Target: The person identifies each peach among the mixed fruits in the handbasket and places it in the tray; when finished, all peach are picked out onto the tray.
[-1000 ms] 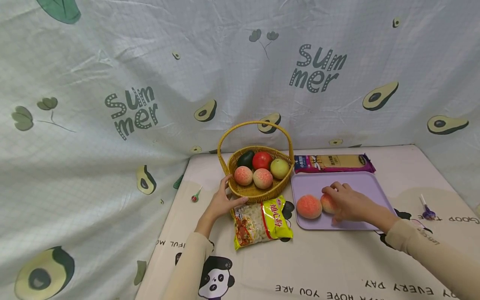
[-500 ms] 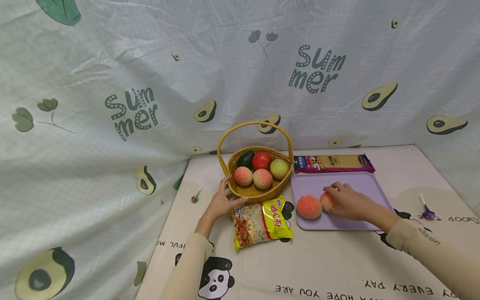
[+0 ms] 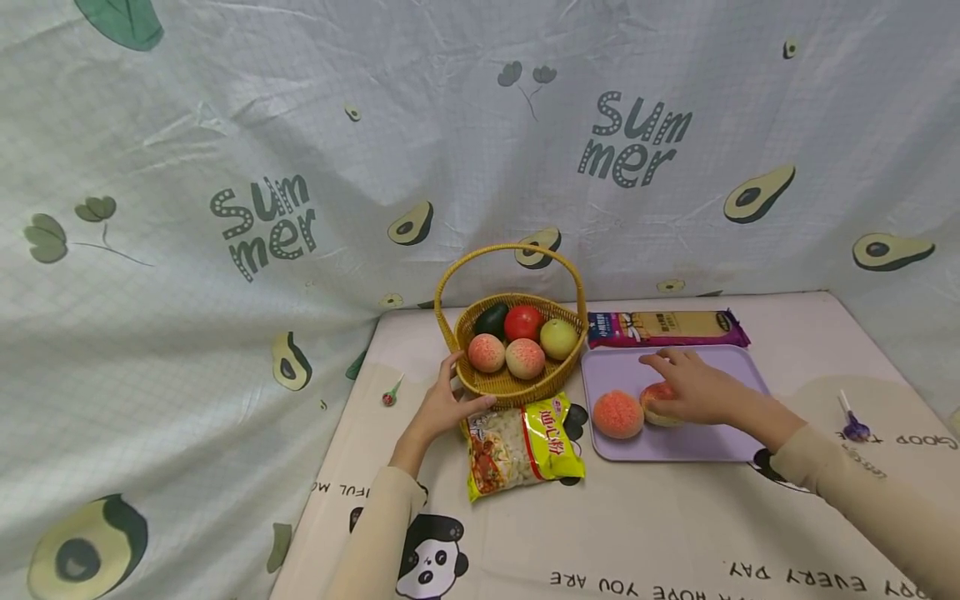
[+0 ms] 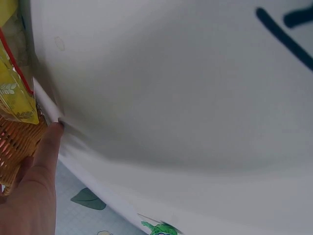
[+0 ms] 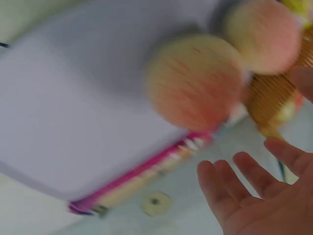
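Two peaches sit side by side on the lilac tray (image 3: pixel 712 445): the left peach (image 3: pixel 618 414) lies uncovered, while the right peach (image 3: pixel 657 403) is partly hidden by my right hand (image 3: pixel 701 392). In the right wrist view that hand has its fingers spread, apart from the nearer peach (image 5: pixel 195 81). My left hand (image 3: pixel 442 404) rests against the left front of the yellow wicker basket (image 3: pixel 517 390), thumb and fingers spread along its side. Inside the basket are two more peaches (image 3: pixel 525 358), a red tomato-like fruit (image 3: pixel 523 323), a yellow-green round fruit (image 3: pixel 558 338) and a dark green avocado-like fruit (image 3: pixel 492 320).
A yellow bag of pasta (image 3: pixel 521 446) lies in front of the basket. Behind the tray is a long purple-edged noodle packet (image 3: pixel 667 327). One lollipop (image 3: pixel 390 397) lies at the left, another lollipop (image 3: pixel 856 427) at the right. A patterned curtain (image 3: pixel 337 167) stands behind the table.
My right hand has loosened from the right peach and lifted slightly, its fingers spreading. That peach now shows more of itself on the tray. The left hand has stayed at the basket.
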A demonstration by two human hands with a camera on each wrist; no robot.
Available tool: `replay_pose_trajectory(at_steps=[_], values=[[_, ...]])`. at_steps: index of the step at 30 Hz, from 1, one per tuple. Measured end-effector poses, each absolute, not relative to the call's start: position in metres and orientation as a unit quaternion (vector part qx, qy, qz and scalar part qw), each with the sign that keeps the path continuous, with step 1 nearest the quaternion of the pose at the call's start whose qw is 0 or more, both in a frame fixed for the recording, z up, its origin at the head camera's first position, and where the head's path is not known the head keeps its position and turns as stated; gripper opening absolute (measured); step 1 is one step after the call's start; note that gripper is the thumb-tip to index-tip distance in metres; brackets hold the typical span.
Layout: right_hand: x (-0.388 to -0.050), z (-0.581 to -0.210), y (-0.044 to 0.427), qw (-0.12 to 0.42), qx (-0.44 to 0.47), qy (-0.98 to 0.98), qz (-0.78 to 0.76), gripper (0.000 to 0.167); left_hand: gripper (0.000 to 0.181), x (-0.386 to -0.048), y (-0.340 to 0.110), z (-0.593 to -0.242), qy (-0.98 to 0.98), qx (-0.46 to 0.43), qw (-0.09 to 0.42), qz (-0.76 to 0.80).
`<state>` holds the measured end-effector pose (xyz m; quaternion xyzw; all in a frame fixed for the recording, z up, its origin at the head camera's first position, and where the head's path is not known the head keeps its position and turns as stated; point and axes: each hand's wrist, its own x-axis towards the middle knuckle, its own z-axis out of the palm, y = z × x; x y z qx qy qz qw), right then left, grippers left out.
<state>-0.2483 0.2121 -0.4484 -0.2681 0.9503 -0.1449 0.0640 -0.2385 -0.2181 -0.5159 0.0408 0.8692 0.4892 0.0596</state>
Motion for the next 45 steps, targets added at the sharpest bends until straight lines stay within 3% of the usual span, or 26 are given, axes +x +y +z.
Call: replay_pose_trajectory(at_steps=[11, 17, 23, 32, 38, 45], values=[[-0.298, -0.385, 0.119, 0.080, -0.331, 0.929, -0.145, 0.064, 0.108, -0.235, -0.229, -0.523, 0.864, 0.035, 0.056, 0.499], [-0.313, -0.381, 0.057, 0.125, -0.350, 0.918, -0.137, 0.062, 0.107, -0.233, -0.225, -0.528, 0.858, 0.040, 0.058, 0.508], [-0.323, -0.389, 0.017, 0.136, -0.396, 0.903, -0.099, 0.054, 0.105, -0.233, -0.218, -0.528, 0.859, 0.049, 0.056, 0.507], [-0.338, -0.399, -0.011, 0.171, -0.414, 0.892, -0.067, 0.044, 0.106, -0.238, -0.214, -0.520, 0.859, 0.056, 0.053, 0.506], [-0.342, -0.404, -0.012, 0.209, -0.379, 0.901, -0.023, 0.052, 0.106, -0.240, -0.215, -0.519, 0.864, 0.057, 0.056, 0.497], [-0.341, -0.417, -0.013, 0.160, -0.414, 0.895, 0.034, 0.050, 0.107, -0.237, -0.218, -0.516, 0.865, 0.044, 0.058, 0.496]])
